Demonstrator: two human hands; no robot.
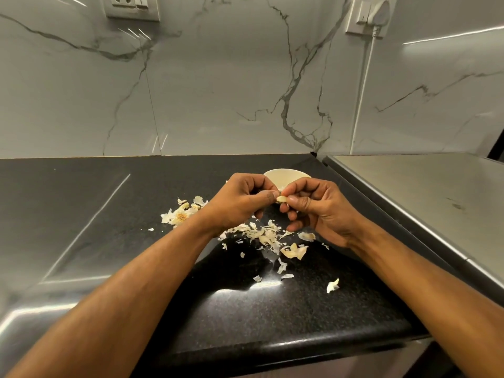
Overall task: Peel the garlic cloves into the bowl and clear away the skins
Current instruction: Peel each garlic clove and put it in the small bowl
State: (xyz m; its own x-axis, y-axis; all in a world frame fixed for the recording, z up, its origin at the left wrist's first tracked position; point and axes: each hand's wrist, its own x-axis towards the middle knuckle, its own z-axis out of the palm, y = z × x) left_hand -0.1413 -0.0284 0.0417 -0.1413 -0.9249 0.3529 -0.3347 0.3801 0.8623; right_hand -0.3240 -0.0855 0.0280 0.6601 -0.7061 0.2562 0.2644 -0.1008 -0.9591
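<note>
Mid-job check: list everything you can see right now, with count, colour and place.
clove: one, pale, pinched between both hands
bowl: one, cream, behind the hands
skins: many, off-white, scattered on the counter under the hands
husk: one clump, off-white, left of the skins
counter: one, black
steel top: one, grey, right
sockets: two plates, white, wall
cord: one, white, from the right socket
left hand: pinches clove
right hand: pinches clove

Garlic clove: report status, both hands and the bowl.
Left hand and right hand both pinch the garlic clove. Bowl just behind them. Skins litter the counter.
</note>
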